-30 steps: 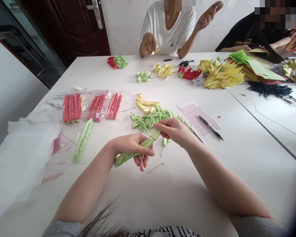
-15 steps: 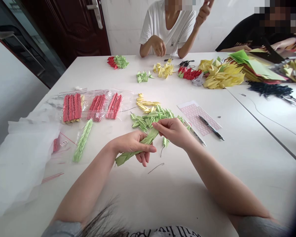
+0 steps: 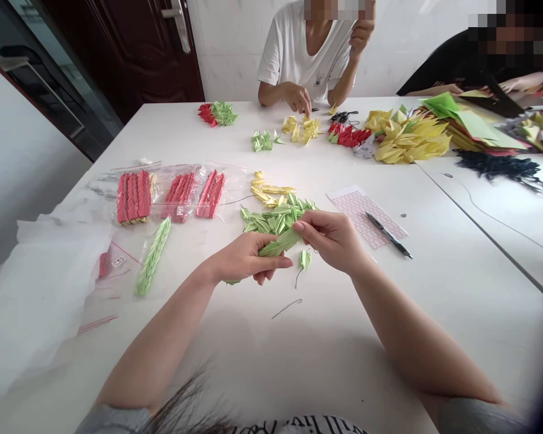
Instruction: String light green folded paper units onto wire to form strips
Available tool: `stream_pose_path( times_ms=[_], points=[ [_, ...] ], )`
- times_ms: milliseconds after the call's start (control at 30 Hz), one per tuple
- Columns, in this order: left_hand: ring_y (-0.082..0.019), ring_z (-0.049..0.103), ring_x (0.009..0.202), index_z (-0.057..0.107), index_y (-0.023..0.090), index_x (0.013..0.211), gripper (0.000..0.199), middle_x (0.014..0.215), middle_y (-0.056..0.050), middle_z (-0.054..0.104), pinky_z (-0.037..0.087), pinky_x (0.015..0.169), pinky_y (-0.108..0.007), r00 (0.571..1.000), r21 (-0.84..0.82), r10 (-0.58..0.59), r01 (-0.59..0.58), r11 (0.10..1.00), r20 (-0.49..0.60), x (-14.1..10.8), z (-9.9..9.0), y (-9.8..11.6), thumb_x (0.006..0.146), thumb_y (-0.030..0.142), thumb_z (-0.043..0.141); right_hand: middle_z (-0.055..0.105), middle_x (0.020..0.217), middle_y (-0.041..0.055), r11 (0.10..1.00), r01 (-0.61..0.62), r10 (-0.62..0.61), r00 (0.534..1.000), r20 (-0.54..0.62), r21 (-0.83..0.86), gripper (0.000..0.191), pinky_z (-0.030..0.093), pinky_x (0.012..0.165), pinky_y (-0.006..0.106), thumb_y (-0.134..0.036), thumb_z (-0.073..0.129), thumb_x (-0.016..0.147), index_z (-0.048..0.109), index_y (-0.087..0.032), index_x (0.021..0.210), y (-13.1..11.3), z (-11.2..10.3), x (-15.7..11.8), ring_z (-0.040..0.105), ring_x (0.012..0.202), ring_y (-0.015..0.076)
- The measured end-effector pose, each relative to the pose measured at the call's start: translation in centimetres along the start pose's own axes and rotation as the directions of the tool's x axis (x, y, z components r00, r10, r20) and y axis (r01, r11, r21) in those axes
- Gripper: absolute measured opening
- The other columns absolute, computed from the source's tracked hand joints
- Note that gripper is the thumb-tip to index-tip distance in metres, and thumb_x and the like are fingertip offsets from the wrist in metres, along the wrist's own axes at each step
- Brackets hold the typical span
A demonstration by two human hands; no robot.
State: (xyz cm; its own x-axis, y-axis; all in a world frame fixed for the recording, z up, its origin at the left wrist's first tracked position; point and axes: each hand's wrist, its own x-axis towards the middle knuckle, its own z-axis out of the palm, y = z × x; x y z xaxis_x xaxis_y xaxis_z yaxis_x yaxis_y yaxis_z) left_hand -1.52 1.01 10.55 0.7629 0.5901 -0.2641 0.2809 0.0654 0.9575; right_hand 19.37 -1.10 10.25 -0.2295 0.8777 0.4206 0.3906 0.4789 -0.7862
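A pale green folded-paper strand [image 3: 282, 242] stretches between my two hands. My left hand [image 3: 248, 259] is wrapped round its middle, and the strand's lower end peeks out below that palm. With thumb and fingers, my right hand [image 3: 328, 238] pinches the other end. Just behind the hands lies a heap of green folded-paper pieces [image 3: 276, 218]. A single green piece [image 3: 304, 260] with a dark thread rests under my right hand. A short dark wire [image 3: 286, 308] with a hooked end lies nearer me.
Bagged red paper strands [image 3: 133, 198] and a green strand [image 3: 152, 258] lie at left, beside a white translucent sheet [image 3: 40, 289]. A label sheet [image 3: 357, 208] with a pen [image 3: 388, 234] is at right. Across the table, a person's hand [image 3: 298, 98] touches yellow pieces [image 3: 303, 128].
My right hand has shifted slightly right, and the green strand has turned flatter, with less of its lower end showing. Across the table, the person's hand has come down to the yellow pieces.
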Motion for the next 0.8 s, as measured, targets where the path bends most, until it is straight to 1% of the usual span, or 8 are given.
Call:
stream_pose_path(
  times_ms=[167,267,367,500,600,700,800],
  points=[
    [-0.009,0.055,0.051,0.058,0.018,0.082,0.027,0.062,0.004,0.058,0.042,0.051,-0.022,1.000,0.038,-0.010,0.010,0.999,-0.018,-0.1,0.1,0.2,0.082,0.041,0.071,0.047,0.055,-0.0022,0.996,0.063,-0.061,0.998,0.030,-0.060,0.039,0.031,0.047,0.024,-0.036,0.055,0.097,0.050,-0.018,0.063,0.0,0.1,-0.1,0.038,0.050,0.0092],
    [-0.009,0.055,0.051,0.057,0.018,0.082,0.027,0.062,0.004,0.058,0.041,0.049,-0.022,0.999,0.042,-0.004,0.006,0.999,-0.037,0.0,0.3,0.2,0.082,0.041,0.071,0.045,0.054,-0.0028,0.990,0.088,-0.088,0.996,0.007,-0.106,0.036,0.030,0.046,0.024,-0.031,0.055,0.096,0.050,-0.018,0.063,-0.1,0.3,-0.2,0.037,0.049,0.0088],
    [-0.008,0.054,0.050,0.055,0.018,0.077,0.028,0.061,0.004,0.058,0.041,0.050,-0.022,0.998,0.019,0.014,-0.013,1.000,-0.056,0.1,0.4,0.2,0.083,0.041,0.071,0.044,0.053,-0.0037,0.986,0.093,-0.098,0.995,-0.026,-0.139,0.034,0.029,0.046,0.024,-0.029,0.055,0.095,0.051,-0.018,0.063,-0.3,0.5,-0.2,0.035,0.049,0.0086],
    [-0.008,0.052,0.049,0.053,0.018,0.074,0.030,0.060,0.004,0.057,0.042,0.051,-0.022,0.997,-0.022,0.027,-0.028,0.999,-0.067,0.3,0.7,0.1,0.083,0.040,0.071,0.040,0.052,-0.0051,0.985,0.043,-0.051,0.998,-0.045,-0.167,0.032,0.028,0.046,0.024,-0.028,0.055,0.094,0.050,-0.018,0.064,-0.4,0.9,-0.3,0.031,0.048,0.0084],
    [-0.007,0.051,0.049,0.051,0.018,0.073,0.032,0.060,0.004,0.057,0.041,0.051,-0.022,0.997,-0.054,0.019,-0.023,0.998,-0.074,0.5,0.9,0.0,0.082,0.041,0.071,0.035,0.053,-0.0055,0.977,0.005,-0.014,0.999,-0.042,-0.213,0.038,0.026,0.048,0.024,-0.030,0.053,0.095,0.042,-0.019,0.061,-0.5,1.2,-0.4,0.029,0.049,0.0086],
    [-0.006,0.048,0.048,0.051,0.017,0.074,0.033,0.059,0.005,0.056,0.040,0.051,-0.022,0.998,-0.091,-0.001,-0.004,0.996,-0.060,0.6,0.9,0.0,0.082,0.042,0.071,0.034,0.054,-0.0047,0.968,-0.043,0.035,0.999,-0.034,-0.246,0.044,0.025,0.049,0.025,-0.037,0.049,0.098,0.033,-0.020,0.061,-0.4,1.2,-0.3,0.029,0.050,0.0091],
    [-0.006,0.047,0.048,0.052,0.018,0.076,0.031,0.059,0.005,0.056,0.039,0.051,-0.021,0.999,-0.118,-0.017,0.014,0.993,-0.027,0.6,0.7,0.0,0.083,0.041,0.071,0.035,0.055,-0.0043,0.973,-0.090,0.080,0.995,-0.056,-0.213,0.043,0.027,0.050,0.026,-0.039,0.046,0.099,0.035,-0.020,0.062,-0.2,1.1,-0.3,0.031,0.051,0.0099]
  ],
)
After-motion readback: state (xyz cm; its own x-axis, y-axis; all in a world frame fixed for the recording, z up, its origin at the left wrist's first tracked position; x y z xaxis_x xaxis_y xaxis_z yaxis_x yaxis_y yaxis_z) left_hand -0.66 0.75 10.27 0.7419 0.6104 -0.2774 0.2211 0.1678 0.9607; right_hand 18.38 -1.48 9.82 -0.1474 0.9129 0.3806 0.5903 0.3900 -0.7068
